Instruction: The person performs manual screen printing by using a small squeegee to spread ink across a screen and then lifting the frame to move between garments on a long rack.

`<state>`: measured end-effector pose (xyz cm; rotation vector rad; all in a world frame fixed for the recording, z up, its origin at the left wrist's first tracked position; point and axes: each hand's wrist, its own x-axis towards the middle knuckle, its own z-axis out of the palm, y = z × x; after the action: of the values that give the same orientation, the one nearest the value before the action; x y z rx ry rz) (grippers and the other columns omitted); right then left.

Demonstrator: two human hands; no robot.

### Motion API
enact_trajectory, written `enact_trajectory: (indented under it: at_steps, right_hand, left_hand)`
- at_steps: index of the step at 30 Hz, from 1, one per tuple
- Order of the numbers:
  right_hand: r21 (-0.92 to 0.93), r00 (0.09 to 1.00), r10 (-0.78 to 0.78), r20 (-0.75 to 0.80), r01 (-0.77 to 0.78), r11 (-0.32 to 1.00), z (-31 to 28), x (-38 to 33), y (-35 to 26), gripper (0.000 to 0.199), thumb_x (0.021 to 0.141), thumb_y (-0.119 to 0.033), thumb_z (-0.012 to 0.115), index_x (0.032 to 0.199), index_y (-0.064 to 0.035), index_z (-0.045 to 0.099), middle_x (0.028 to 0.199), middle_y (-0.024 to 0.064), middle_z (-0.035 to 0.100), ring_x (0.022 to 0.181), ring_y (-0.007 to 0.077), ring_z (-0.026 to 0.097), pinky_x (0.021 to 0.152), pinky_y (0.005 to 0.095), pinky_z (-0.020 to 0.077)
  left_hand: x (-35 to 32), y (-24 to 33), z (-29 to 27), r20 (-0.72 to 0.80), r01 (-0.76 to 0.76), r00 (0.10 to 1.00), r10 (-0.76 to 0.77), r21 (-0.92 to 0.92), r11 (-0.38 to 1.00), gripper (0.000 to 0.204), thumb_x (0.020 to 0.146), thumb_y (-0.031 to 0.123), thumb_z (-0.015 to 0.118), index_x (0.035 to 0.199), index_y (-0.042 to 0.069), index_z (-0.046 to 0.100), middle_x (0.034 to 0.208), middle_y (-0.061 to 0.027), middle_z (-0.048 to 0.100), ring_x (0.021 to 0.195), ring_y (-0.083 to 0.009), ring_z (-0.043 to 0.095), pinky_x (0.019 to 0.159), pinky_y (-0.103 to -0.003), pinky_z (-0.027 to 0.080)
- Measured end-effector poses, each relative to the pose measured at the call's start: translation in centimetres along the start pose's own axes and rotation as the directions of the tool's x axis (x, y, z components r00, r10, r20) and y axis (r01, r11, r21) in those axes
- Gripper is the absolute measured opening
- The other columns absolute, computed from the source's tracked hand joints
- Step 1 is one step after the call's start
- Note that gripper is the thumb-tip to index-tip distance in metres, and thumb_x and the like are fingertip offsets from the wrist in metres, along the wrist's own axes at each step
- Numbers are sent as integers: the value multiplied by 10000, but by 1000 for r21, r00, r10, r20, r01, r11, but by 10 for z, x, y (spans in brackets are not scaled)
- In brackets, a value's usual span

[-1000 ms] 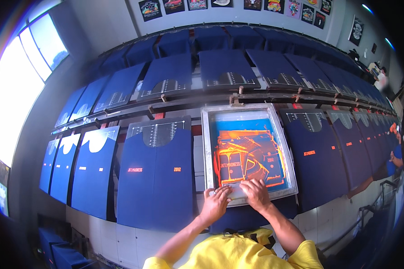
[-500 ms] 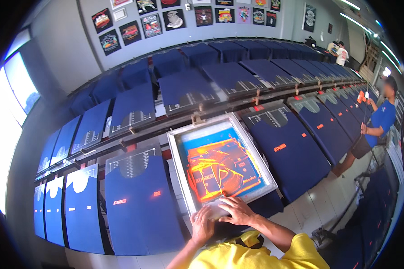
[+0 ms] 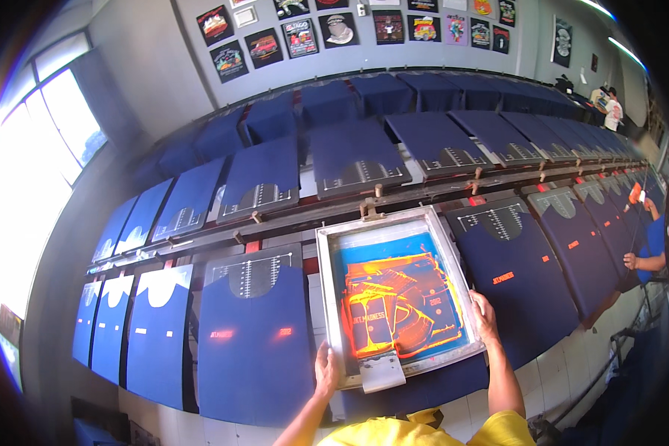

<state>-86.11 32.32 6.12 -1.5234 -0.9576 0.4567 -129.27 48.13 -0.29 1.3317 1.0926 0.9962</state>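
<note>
Silver rectangular metal frame (image 3: 331,297) | left hand (image 3: 325,372) at left edge, grip unclear | right hand (image 3: 485,318) curled round right edge | grey flat squeegee (image 3: 383,374) overhangs near edge | navy cloth shirt (image 3: 520,297) close right

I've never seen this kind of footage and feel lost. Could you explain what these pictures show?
No machine arm here: a person works bare-handed, seen from a fisheye camera worn on the head, so straight edges bend. The left hand and right hand touch opposite sides of a pale frame; how firmly they grip, I can't tell. Inside it is a blue screen smeared with orange. A flat grey tool lies across the frame's near edge, neither hand on it. Beside the frame, dark blue cloth pieces are spread over boards in rows.
</note>
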Motion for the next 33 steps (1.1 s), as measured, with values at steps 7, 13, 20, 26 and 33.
enact_trajectory:
  at_steps: [7, 13, 20, 26, 33]
  right_hand:
    - [-90, 999, -39, 33, 42, 995, -7, 1, -3, 597, 1017, -455, 545, 1340, 47, 566, 1458, 232, 518, 1416, 318, 435, 1184, 435, 304]
    - [385, 975, 210, 68, -220, 896, -13, 2, -16, 592, 1012, -385, 524, 1399, 62, 503, 1397, 178, 559, 1319, 236, 524, 1141, 370, 378]
    - [442, 995, 65, 72, -90, 893, 11, -35, -53, 682, 984, -498, 483, 1399, 43, 512, 1449, 182, 520, 1392, 292, 434, 1203, 427, 256]
    - [426, 995, 44, 94, -80, 901, 116, -68, -111, 680, 978, -482, 505, 1394, 56, 519, 1452, 186, 523, 1401, 292, 427, 1213, 427, 234]
    - [390, 990, 111, 83, -135, 911, 273, -117, -164, 664, 954, -465, 559, 1368, 53, 541, 1407, 167, 556, 1362, 275, 459, 1192, 414, 275]
  left_hand:
    - [0, 72, 22, 10, 117, 993, -117, -73, 990, 636, 1010, 235, 575, 1503, -97, 349, 1280, -137, 589, 1086, -167, 574, 960, -293, 471]
    - [-7, 95, 24, 14, 98, 995, -97, -128, 987, 740, 1003, 250, 619, 1532, -121, 257, 1408, -214, 528, 1197, -197, 578, 1024, -307, 466]
    - [-22, 113, -34, 90, 66, 994, -59, -85, 994, 759, 992, 308, 622, 1528, -112, 286, 1528, -232, 432, 1426, -250, 402, 1167, -359, 312]
    - [-18, 127, -154, 1, 38, 999, -39, -85, 996, 688, 987, 258, 611, 1488, -134, 347, 1382, -214, 579, 1260, -210, 556, 1063, -339, 435]
    - [0, 109, -327, -79, -3, 997, 12, 121, 993, 696, 955, 323, 604, 1446, -135, 417, 1277, -234, 662, 1192, -252, 634, 1017, -354, 476]
